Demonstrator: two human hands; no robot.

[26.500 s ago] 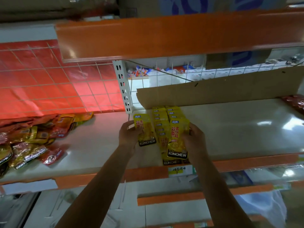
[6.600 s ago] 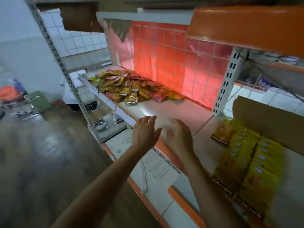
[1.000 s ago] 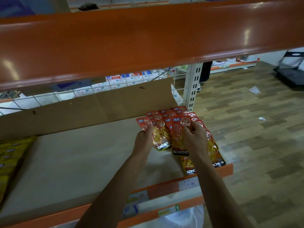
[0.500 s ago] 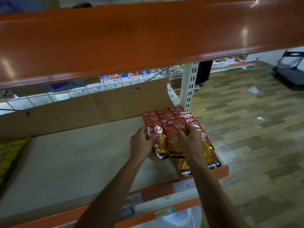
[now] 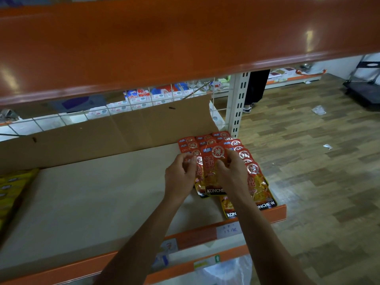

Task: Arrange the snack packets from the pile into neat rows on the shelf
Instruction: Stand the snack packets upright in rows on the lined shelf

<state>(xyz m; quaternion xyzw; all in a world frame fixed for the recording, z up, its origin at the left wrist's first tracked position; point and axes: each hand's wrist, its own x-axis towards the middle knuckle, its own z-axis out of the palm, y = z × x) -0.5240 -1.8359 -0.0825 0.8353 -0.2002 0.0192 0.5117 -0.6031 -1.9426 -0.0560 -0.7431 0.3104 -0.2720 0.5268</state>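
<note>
Red snack packets in overlapping rows on shelf, just before white upright post. Left hand, right hand both curled, pinching side edges of top packet. Advice: square it to neighbours, keep overlap even, press flat before letting go.

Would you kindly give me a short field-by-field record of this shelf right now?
shelf: beige, with cardboard sheet behind
red rows: overlapping, at right end
yellow packets: far left
held red packet: over the rows
left hand: grips its left edge
right hand: grips its right side
</note>
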